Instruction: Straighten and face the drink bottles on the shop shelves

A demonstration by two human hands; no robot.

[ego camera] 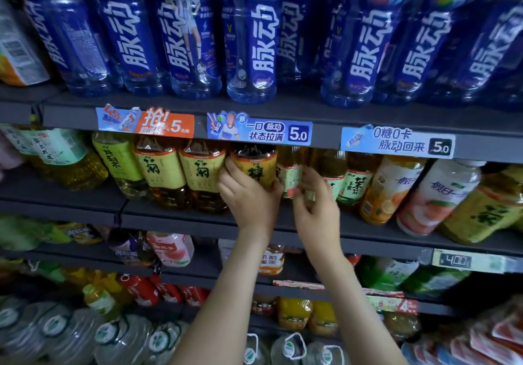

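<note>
- Yellow-label tea bottle (256, 166): on the middle shelf (169, 212), directly below the centre price tag (259, 130). The left hand (246, 195) grips it, thumb on its left side and fingers curled round its right side.
- Right hand (317, 203): below and to the right of the tag. Its fingers are bent at the pale-label bottle (290, 179), which stands just beside the held one. Motion blur hides whether it grips or only touches.
- Look of the held bottle: upright, amber liquid, dark shoulder, yellow label with a dark character facing out.
- Below and left of the tag: two yellow-label tea bottles (181, 172), side by side, the nearer one touching the left thumb.
- Below and right of the tag: green-label tea bottles (353, 186), an orange juice bottle (387, 192) and a peach drink bottle (435, 197).
- Above the tag: a row of blue bottles (252, 39).
- Far below the tag: water jugs (288, 347); both forearms cross in front of the lower shelves.
</note>
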